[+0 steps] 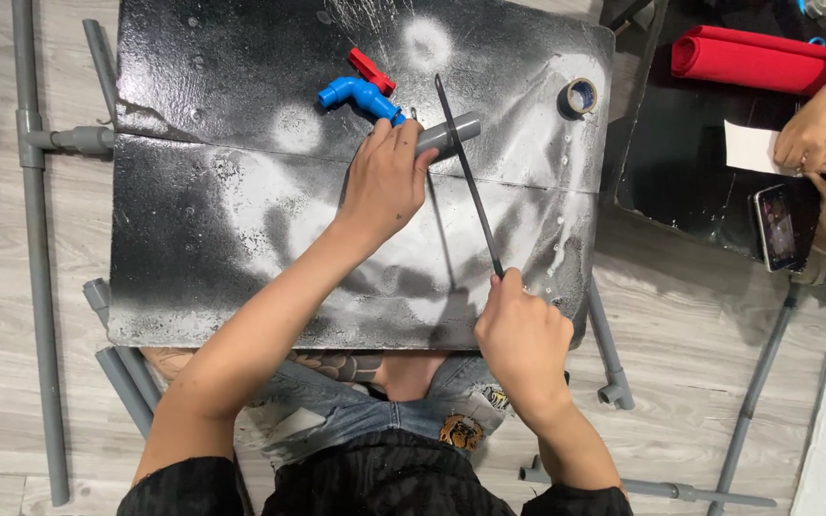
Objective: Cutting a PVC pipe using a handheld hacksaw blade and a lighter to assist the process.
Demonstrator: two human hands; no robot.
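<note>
A grey pipe (446, 135) beside the blue tap (360, 96) is gripped by left-hand fingers (396, 143), right fingers (513, 287) clamped on a hacksaw blade (467, 177) laid across it

Glossy blue plastic tap (360, 96), matt grey plastic pipe (451, 134).

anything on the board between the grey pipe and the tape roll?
Nothing: in the head view, bare board separates pipe from tape roll; the saw blade crosses the pipe itself.

On the board (241, 239), my left hand (384, 182) pins the pipe (451, 134); the tap (360, 94) sits at its left end, the tape (580, 96) to its right. The blade (466, 172) in my right hand (523, 339) lies across the pipe.
</note>
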